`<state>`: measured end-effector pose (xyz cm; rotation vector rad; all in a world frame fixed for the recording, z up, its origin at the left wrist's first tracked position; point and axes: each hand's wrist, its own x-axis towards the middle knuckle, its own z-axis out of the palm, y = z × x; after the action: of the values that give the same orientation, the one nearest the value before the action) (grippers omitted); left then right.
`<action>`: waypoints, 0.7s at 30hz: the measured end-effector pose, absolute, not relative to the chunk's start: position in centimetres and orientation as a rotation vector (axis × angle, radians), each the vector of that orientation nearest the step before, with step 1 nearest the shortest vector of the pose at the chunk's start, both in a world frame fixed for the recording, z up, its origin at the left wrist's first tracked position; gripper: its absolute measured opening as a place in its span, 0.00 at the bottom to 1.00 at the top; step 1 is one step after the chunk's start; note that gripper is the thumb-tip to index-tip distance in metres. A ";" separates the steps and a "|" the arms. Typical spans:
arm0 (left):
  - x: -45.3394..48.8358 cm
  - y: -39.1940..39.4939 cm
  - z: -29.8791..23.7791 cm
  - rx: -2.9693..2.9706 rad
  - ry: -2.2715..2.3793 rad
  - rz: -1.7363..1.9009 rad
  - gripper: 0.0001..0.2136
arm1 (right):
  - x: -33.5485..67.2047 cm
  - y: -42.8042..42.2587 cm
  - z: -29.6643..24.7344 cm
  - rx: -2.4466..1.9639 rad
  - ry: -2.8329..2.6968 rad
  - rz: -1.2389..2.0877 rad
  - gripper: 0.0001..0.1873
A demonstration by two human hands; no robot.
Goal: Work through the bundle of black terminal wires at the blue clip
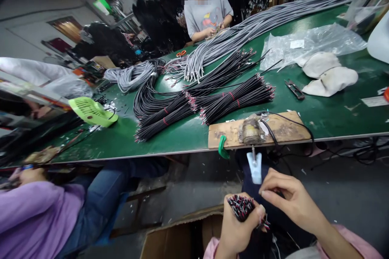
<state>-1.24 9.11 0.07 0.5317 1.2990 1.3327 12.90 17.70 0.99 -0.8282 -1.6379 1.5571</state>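
Note:
My left hand [234,228] is wrapped round a bundle of thin black cables [242,208], whose red and white wire ends point up out of the fist. A few wire ends stick out beside the thumb. To the right of it, my right hand [288,196] is raised with thumb and fingers pinched together; whether anything is between them is hidden. Just beyond both hands, a light blue clip [255,168] hangs on a metal shaft from a small taped motor-like device [252,130], which sits on a wooden board [288,129] at the table edge.
Tied black cable bundles [240,99] and long grey cables [243,36] lie on the green table [331,115]. Snips [294,90], white gloves [331,75] and a green fan [92,111] are there too. A cardboard box [170,238] stands below. Co-workers sit across and at left.

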 end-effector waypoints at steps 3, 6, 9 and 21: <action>-0.6 8.4 -1.0 0.509 1.389 1.375 0.19 | 12.7 17.2 2.3 -0.749 -1.815 1.445 0.08; -0.3 8.3 -1.4 0.646 1.455 1.393 0.15 | 12.8 16.7 2.1 -0.792 -1.863 1.347 0.09; 0.0 8.3 -1.9 0.677 1.538 1.459 0.12 | 13.1 16.4 0.8 -0.857 -1.862 1.300 0.10; -0.3 6.8 -1.8 0.423 1.409 1.543 0.14 | 12.5 14.2 -0.3 -0.811 -1.689 1.389 0.12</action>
<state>-0.31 6.85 -1.77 0.4232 1.4085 1.5427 12.50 14.17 -0.30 -0.8110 -1.6888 1.3894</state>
